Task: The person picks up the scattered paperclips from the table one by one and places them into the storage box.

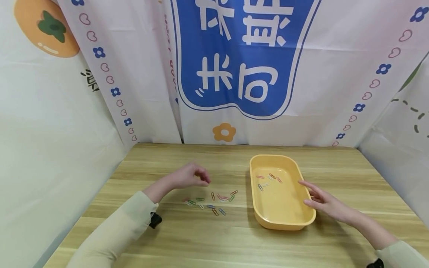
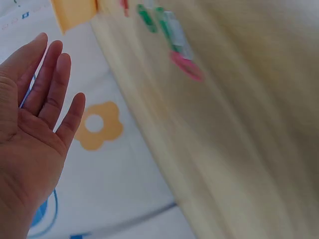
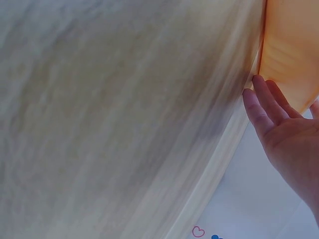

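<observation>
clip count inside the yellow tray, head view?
6 visible, toward the far end of the yellow tray: pink clip left, orange clip middle with a white clip beside it, second pink clip right; nearer, blue clip left and another white clip. Overlaps may hide more.

the tray (image 1: 276, 208) looks smooth, softly glossy plastic; paper clips (image 1: 210, 206), smooth wire; tabletop (image 1: 187, 243), wood-grained; backdrop (image 1: 147, 123), creased cloth.

Left hand (image 1: 189, 176) loosely bent
</observation>
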Tool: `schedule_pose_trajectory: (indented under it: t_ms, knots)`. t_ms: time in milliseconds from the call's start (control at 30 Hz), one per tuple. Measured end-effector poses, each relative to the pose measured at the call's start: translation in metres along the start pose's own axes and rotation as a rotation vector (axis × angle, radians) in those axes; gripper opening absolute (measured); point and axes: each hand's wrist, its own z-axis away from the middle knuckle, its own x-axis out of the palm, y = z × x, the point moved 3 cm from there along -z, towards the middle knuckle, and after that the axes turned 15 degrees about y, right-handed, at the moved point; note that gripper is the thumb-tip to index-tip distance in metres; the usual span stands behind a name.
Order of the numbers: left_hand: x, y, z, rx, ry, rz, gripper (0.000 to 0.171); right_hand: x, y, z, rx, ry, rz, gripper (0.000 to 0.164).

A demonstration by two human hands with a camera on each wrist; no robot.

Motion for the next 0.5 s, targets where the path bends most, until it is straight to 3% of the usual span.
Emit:
schedule_pose_trajectory:
  t_ms: [267,500]
  knots:
    - [-0.008,-0.024,0.038,-0.082,0.001,-0.029,0.014,-0.001,-0.002,-0.001,-0.012,-0.018,-0.009,0.062]
    - [-0.011,-0.039,0.06,-0.128,-0.001,-0.054,0.017,-0.002,-0.001,-0.001,0.003,-0.029,-0.018,0.062]
